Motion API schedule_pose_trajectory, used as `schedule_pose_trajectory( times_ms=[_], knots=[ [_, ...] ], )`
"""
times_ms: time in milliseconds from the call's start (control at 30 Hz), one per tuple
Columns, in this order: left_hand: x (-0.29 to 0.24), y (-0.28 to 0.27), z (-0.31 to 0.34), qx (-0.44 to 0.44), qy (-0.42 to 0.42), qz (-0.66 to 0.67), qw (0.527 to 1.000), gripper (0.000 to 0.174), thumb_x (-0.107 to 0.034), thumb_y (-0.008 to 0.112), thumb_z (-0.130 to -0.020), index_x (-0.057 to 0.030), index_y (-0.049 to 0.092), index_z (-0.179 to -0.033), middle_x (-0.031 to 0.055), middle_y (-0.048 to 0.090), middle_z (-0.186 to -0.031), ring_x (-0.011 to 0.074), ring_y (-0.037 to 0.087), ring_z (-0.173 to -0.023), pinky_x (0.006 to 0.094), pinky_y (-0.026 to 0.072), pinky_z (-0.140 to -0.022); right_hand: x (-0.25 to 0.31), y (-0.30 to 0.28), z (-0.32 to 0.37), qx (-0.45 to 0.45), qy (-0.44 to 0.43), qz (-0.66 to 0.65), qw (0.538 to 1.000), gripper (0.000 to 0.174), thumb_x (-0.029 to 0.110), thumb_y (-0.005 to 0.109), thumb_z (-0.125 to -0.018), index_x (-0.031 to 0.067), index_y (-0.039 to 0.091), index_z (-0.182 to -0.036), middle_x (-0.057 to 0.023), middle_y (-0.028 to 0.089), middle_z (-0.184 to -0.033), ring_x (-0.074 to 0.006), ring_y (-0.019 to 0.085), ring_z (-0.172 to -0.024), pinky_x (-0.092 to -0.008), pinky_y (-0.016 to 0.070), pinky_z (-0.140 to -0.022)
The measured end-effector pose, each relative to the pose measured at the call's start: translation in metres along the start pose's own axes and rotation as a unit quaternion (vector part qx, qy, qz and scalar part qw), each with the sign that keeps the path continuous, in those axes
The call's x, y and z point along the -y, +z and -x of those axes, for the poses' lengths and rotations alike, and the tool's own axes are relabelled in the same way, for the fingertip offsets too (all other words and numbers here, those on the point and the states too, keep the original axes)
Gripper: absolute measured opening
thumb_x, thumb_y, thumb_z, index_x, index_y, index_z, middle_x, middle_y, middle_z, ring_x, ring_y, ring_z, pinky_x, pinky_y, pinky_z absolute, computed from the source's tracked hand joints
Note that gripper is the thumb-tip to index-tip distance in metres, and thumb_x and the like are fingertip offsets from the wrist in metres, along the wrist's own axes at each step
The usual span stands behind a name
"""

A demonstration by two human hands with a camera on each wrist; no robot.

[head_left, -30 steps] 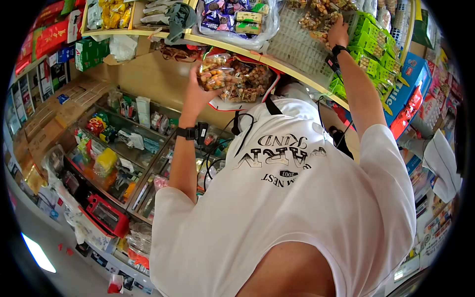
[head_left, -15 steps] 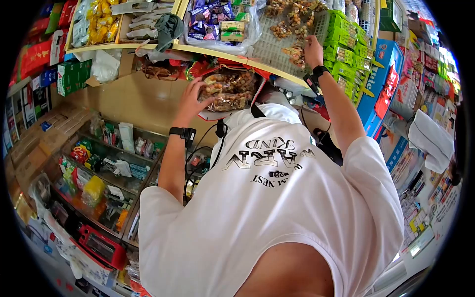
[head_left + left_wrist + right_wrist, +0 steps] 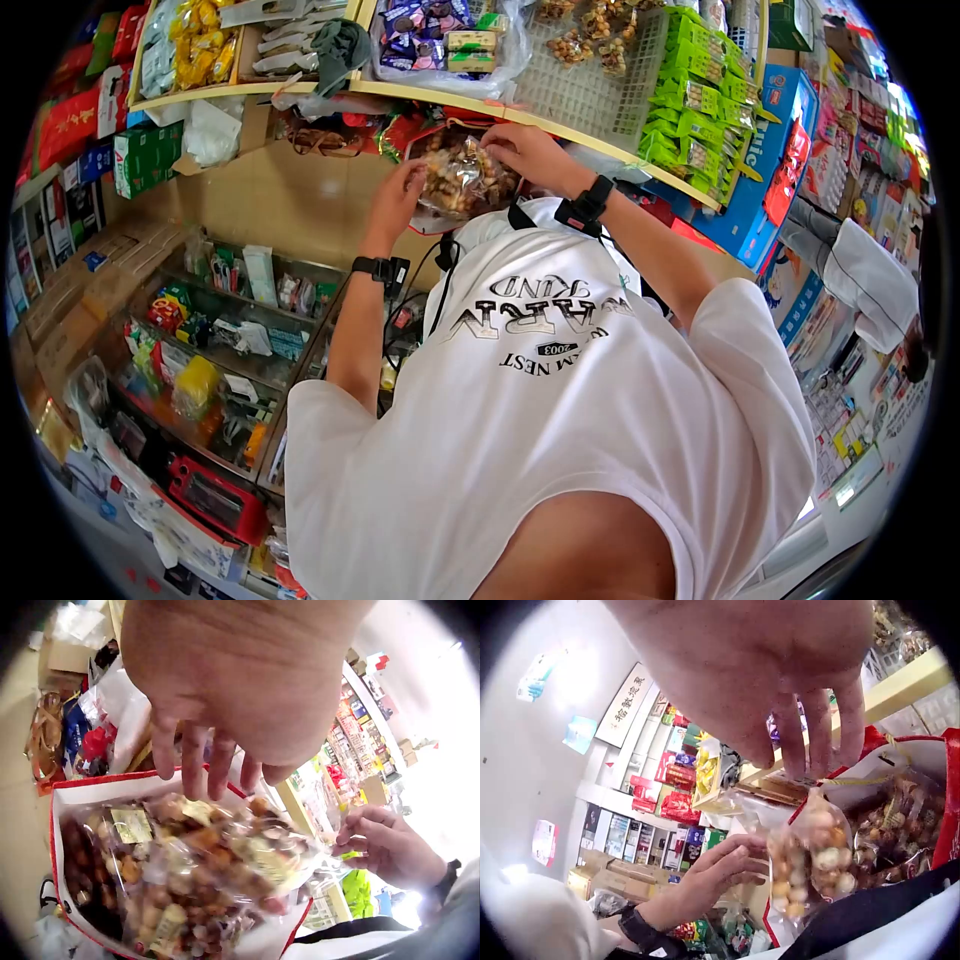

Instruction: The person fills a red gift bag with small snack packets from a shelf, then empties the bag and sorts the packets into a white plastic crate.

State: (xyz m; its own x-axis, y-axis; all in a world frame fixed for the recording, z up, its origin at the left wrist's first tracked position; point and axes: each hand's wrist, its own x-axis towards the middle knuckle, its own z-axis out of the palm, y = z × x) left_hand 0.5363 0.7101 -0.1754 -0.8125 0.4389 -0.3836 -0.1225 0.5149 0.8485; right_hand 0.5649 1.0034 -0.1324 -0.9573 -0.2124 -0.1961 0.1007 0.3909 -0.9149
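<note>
One clear packet of lumpy brown and tan snacks is at the open top of a white bag with a red edge. The right hand has its grip on the packet, pinching the plastic near the top with its fingertips. The left hand is open on the other side, with its fingers a bit bent and close to the packet. I cannot tell if they touch it. More snack packets lie inside the bag. Past the hands is a shelf with a pale yellow edge. It holds a grey plastic basket with small snack packs, next to bright green packs.
</note>
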Motion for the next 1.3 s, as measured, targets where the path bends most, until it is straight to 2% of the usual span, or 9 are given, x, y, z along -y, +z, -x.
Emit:
schedule_pose_trajectory(
  times_ms=[67, 267, 433, 467, 600, 767, 933, 1067, 1300],
  knots=[
    [-0.016, 0.005, 0.001, 0.019, -0.01, -0.019, 1.0, 0.027, -0.023, 0.061, -0.098, -0.0056, 0.062, -0.118, 0.0125, 0.064, -0.115, 0.0287, 0.063, -0.098, 0.0361, 0.0499, -0.083, -0.007, -0.014, 0.003, -0.062, 0.006, 0.035, 0.997, 0.02, 0.018, 0.063, -0.093, 0.0013, 0.067, -0.103, -0.0166, 0.069, -0.094, -0.037, 0.065, -0.088, -0.0409, 0.0522, -0.081],
    [-0.033, 0.01, -0.016, 0.071, 0.074, -0.145, 0.984, 0.024, -0.019, 0.067, -0.09, -0.0074, 0.064, -0.111, 0.0138, 0.061, -0.104, 0.0347, 0.061, -0.097, 0.042, 0.05, -0.081, -0.099, -0.126, -0.01, -0.251, 0.098, 0.022, 0.963, 0.023, 0.018, 0.062, -0.093, 0.0046, 0.066, -0.112, -0.016, 0.069, -0.099, -0.033, 0.067, -0.091, -0.0409, 0.0522, -0.083],
    [-0.064, 0.009, -0.037, 0.148, 0.021, -0.295, 0.944, 0.02, -0.022, 0.067, -0.091, -0.0081, 0.069, -0.105, 0.0118, 0.064, -0.102, 0.0343, 0.063, -0.095, 0.0422, 0.0513, -0.078, -0.179, -0.2, -0.05, -0.338, 0.22, 0.265, 0.876, 0.06, 0.036, 0.069, -0.089, 0.0093, 0.049, -0.139, -0.0228, 0.05, -0.136, -0.0436, 0.054, -0.119, -0.0487, 0.0503, -0.093],
    [-0.064, 0.009, -0.041, 0.15, 0.025, -0.275, 0.949, 0.02, -0.024, 0.065, -0.092, -0.0096, 0.07, -0.105, 0.0109, 0.066, -0.101, 0.0342, 0.064, -0.093, 0.0427, 0.0515, -0.078, -0.193, -0.207, -0.061, -0.328, 0.242, 0.263, 0.875, 0.084, 0.046, 0.072, -0.085, 0.0099, 0.034, -0.151, -0.0227, 0.036, -0.15, -0.0495, 0.043, -0.129, -0.0528, 0.0475, -0.099],
    [-0.079, 0.012, -0.05, 0.105, 0.034, -0.315, 0.943, 0.015, -0.019, 0.063, -0.092, -0.0115, 0.069, -0.104, 0.0096, 0.067, -0.098, 0.033, 0.065, -0.088, 0.0443, 0.052, -0.074, -0.179, -0.208, -0.102, -0.274, 0.378, 0.252, 0.848, 0.109, 0.057, 0.073, -0.081, 0.013, 0.012, -0.159, -0.0243, 0.021, -0.16, -0.0488, 0.032, -0.139, -0.0572, 0.0401, -0.107],
    [-0.131, 0.021, -0.08, 0.081, 0.048, -0.321, 0.943, 0.015, -0.015, 0.061, -0.092, -0.0103, 0.068, -0.105, 0.0096, 0.067, -0.098, 0.0332, 0.065, -0.09, 0.0438, 0.0519, -0.075, -0.218, -0.181, -0.122, -0.344, 0.339, 0.235, 0.844, 0.103, 0.055, 0.073, -0.083, 0.0168, 0.015, -0.158, -0.0257, 0.022, -0.157, -0.0497, 0.029, -0.139, -0.062, 0.0418, -0.102],
    [-0.19, 0.062, -0.199, 0.073, 0.243, -0.373, 0.892, 0.024, -0.013, 0.061, -0.092, -0.0099, 0.064, -0.116, 0.0082, 0.065, -0.115, 0.0327, 0.061, -0.105, 0.0429, 0.0512, -0.088, -0.219, -0.193, -0.123, -0.245, 0.357, 0.356, 0.828, 0.098, 0.051, 0.073, -0.085, 0.0273, 0.013, -0.159, -0.0249, 0.032, -0.147, -0.0513, 0.038, -0.13, -0.0601, 0.0454, -0.096],
    [-0.216, 0.135, -0.317, 0.064, 0.263, -0.362, 0.892, 0.053, -0.02, 0.068, -0.087, -0.0135, 0.05, -0.137, 0.0115, 0.053, -0.135, 0.0334, 0.057, -0.116, 0.0406, 0.05, -0.097, -0.224, -0.202, -0.126, -0.239, 0.341, 0.405, 0.814, 0.098, 0.048, 0.072, -0.087, 0.0361, 0.008, -0.159, -0.0272, 0.039, -0.138, -0.0492, 0.055, -0.107, -0.0572, 0.0511, -0.086],
    [-0.178, 0.214, -0.404, -0.043, 0.211, -0.425, 0.879, 0.077, -0.024, 0.082, -0.074, -0.0199, 0.045, -0.141, 0.0174, 0.036, -0.141, 0.0489, 0.055, -0.111, 0.0529, 0.0552, -0.083, -0.22, -0.212, -0.129, -0.174, 0.378, 0.344, 0.842, 0.105, 0.045, 0.075, -0.086, 0.041, -0.001, -0.159, -0.0323, 0.037, -0.145, -0.0514, 0.057, -0.112, -0.0528, 0.056, -0.078]
  ],
)
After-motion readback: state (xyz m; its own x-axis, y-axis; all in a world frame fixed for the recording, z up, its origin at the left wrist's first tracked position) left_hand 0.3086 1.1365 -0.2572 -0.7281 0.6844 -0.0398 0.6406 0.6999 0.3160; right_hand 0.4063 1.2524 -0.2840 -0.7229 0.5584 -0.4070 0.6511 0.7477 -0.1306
